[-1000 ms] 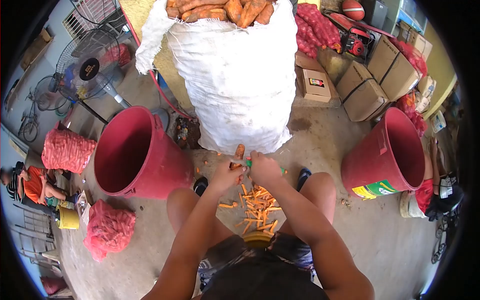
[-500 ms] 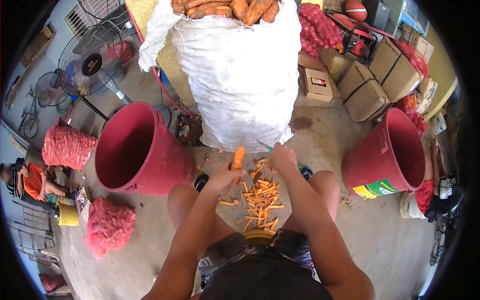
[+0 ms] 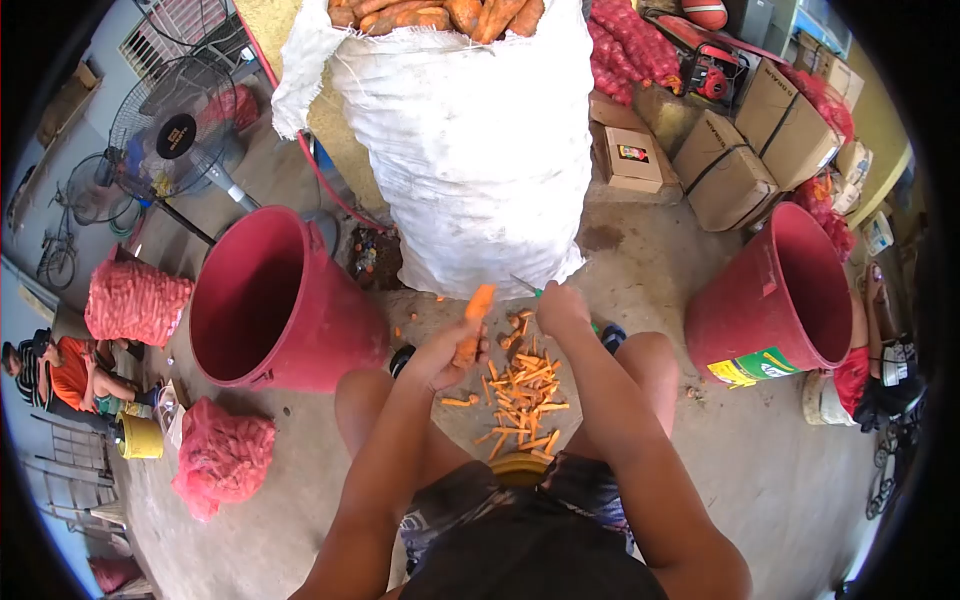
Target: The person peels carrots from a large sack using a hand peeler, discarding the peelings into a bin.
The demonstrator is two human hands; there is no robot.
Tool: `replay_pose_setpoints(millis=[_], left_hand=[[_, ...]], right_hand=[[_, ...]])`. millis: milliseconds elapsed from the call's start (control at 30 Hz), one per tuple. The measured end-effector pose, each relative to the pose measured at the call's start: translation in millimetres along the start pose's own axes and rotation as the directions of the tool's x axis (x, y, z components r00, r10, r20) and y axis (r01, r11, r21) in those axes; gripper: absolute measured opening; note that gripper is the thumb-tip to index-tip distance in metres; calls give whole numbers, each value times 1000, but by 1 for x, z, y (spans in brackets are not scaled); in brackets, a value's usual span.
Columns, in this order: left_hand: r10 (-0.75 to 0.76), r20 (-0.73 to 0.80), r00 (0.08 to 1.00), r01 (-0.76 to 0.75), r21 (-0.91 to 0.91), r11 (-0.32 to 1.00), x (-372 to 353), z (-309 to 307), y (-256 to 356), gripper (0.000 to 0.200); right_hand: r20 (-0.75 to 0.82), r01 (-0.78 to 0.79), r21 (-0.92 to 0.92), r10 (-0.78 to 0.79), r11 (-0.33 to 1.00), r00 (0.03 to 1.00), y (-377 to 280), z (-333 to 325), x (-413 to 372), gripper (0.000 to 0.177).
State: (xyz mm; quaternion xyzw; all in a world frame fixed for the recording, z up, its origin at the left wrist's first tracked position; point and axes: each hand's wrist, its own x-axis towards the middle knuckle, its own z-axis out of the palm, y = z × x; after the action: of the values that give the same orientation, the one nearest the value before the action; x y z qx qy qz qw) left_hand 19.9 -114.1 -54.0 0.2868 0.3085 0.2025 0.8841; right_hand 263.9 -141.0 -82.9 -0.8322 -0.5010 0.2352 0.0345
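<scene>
My left hand [image 3: 448,356] is wrapped round a carrot [image 3: 480,301] whose cut orange end points up and away. Closed on the green handle of a knife [image 3: 526,287], my right hand [image 3: 563,308] is a short way to the right of the carrot; the blade points up to the left, apart from it. Orange carrot pieces [image 3: 524,395] lie heaped on the floor between my legs. A tall white sack [image 3: 470,150] stands in front of me, with carrots [image 3: 440,17] showing at its open top.
Large red bins stand at left [image 3: 345,325] and right [image 3: 730,300]. Red mesh bags [image 3: 225,450] and a fan [image 3: 176,136] are at the left. Cardboard boxes [image 3: 722,180] are at the back right. People [image 3: 75,370] sit at the far left.
The carrot in my left hand has tilted to the right, and its upper end now looks cut. The whole view has shifted slightly; my right hand still holds the knife.
</scene>
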Motion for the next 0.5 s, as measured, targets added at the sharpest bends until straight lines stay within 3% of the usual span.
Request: replay_pose_setpoints(millis=[33,67,133,167,233,267,333,367,433,467,500], left_hand=[[-18,-63,998,10,-124,992,1,2,2,45],[-14,-65,998,5,-126,992,5,-3,4,45],[169,-203,965,-154,86,984,14,-12,4,41],[167,-206,964,-152,83,985,16,-18,2,41],[250,-316,915,-141,330,933,16,-13,5,40],[246,-313,918,-137,331,934,19,-15,4,40],[422,-316,849,-145,630,763,26,-18,1,36],[421,-314,851,-145,630,763,28,-19,-2,36],[470,-287,835,-91,769,632,22,-7,-2,33],[470,-287,835,-91,770,631,19,-4,0,33],[373,-325,869,-87,641,763,16,-3,2,35]], right_hand=[[-7,18,4,-18,1000,1000,-4,-6,-7,34],[-17,36,7,-36,999,999,-8,-13,-13,33],[-11,83,47,-82,995,997,-17,-20,-25,33],[-7,122,93,-122,988,992,-20,-19,-30,33],[-5,169,104,-170,980,985,-22,-14,-34,33],[-7,216,113,-216,970,976,-22,-12,-37,33],[-22,233,140,-233,962,972,-25,-12,-43,32],[-36,258,165,-255,952,966,-26,-12,-45,32],[-49,270,169,-266,948,963,-25,-7,-43,32],[-62,286,175,-280,942,958,-24,-4,-40,33],[-64,286,179,-279,941,958,-17,4,-31,33]])
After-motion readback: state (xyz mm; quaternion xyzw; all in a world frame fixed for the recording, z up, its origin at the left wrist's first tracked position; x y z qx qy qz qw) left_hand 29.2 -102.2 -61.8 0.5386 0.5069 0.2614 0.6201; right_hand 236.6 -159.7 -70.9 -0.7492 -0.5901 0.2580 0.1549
